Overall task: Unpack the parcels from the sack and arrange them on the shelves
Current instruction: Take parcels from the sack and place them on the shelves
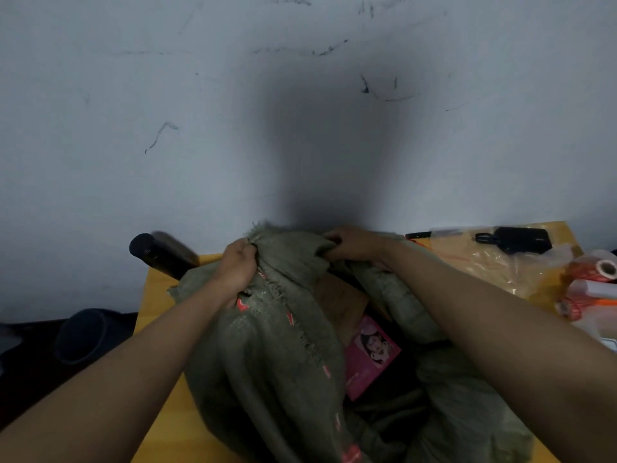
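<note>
Head view: left hand [237, 266] and right hand [351, 243] clutch sack [283, 345].

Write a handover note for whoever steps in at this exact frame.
Left hand and right hand: each has a grip on the bunched mouth of the green sack.
The sack lies on the yellow table, its opening parted; a pink box and a brown parcel show inside.
Done: sack being opened.
Left: nothing is out yet; no shelves in view.
</note>
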